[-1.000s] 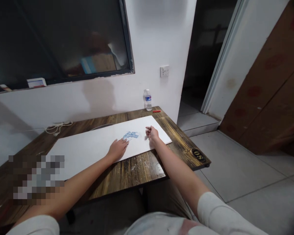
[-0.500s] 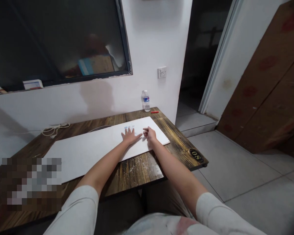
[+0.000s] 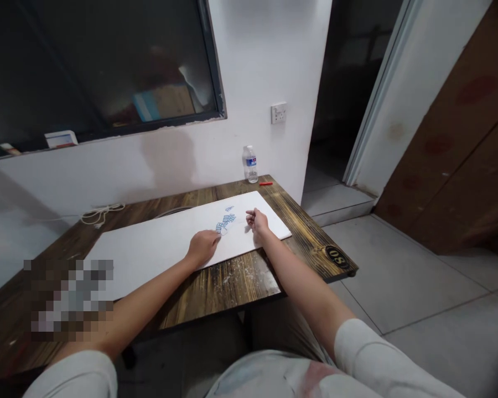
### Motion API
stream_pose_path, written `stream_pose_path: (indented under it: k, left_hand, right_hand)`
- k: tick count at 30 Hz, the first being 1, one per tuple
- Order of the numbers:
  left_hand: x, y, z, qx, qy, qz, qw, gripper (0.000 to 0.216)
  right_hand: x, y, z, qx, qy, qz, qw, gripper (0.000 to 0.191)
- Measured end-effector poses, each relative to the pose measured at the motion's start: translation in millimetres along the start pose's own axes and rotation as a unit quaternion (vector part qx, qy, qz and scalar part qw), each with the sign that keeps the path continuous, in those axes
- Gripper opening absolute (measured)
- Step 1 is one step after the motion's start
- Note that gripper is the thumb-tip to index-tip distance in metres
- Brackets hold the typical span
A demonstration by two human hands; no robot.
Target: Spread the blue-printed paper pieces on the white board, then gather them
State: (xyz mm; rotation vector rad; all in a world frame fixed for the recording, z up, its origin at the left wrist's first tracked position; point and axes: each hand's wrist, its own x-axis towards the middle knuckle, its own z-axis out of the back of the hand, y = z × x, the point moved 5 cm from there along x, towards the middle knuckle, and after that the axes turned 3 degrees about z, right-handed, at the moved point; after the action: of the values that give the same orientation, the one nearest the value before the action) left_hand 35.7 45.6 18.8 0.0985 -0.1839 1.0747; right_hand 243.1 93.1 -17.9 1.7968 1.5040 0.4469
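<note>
Blue pieces: long axis slanting away rightward; left hand, right hand fingers curled, hold unclear.

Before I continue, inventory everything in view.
Pieces: several, blue and white, on board
Board: 1, white, on table
Table: 1, brown, centre
Bottle: 1, clear, far corner
Stick: 1, red, beside bottle
Cord: 1, whitish, table's far left
Badge: 1, black, table's near right
Window: 1, dark, upper left
Small items: 2, whitish, windowsill
Socket: 1, white, wall
Doorway: 1, dark, upper right
Panels: several, brown, right
Sleeves: 2, pale, bottom
Left hand: 1, bare, beside pieces
Right hand: 1, bare, board's right end
</note>
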Motion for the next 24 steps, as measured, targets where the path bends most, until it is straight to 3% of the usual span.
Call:
stream_pose_path:
  k: [3,6,9,15,20,24]
  left_hand:
    - [-15.6,5.2,-6.3,0.029,0.054,0.061,0.996,0.051]
    - [-10.7,2.1,-14.9,0.035,0.093,0.097,0.990,0.078]
    - [13.7,2.4,-23.6,0.009,0.122,0.163,0.979,0.093]
    - [88.3,9.2,-36.6,-0.057,0.113,0.232,0.965,0.089]
    - [131.5,5.0,-39.2,-0.096,0.072,0.217,0.969,0.077]
    - [137.8,-18.2,-37.8,-0.100,0.058,0.086,0.990,0.059]
  right_hand:
    - [1.5,-1.0,-0.3,-0.004,0.002,0.005,1.000,0.038]
    - [2.9,-2.0,0.0,-0.007,0.005,0.012,1.000,0.038]
    - [3.2,-2.9,0.8,0.000,0.006,0.013,1.000,0.040]
    - [2.6,-3.1,1.8,0.007,-0.002,0.005,1.000,0.040]
    - [4.9,-5.8,2.0,0.010,0.009,-0.001,1.000,0.039]
    - [8.4,-7.5,3.3,0.006,0.014,0.005,1.000,0.037]
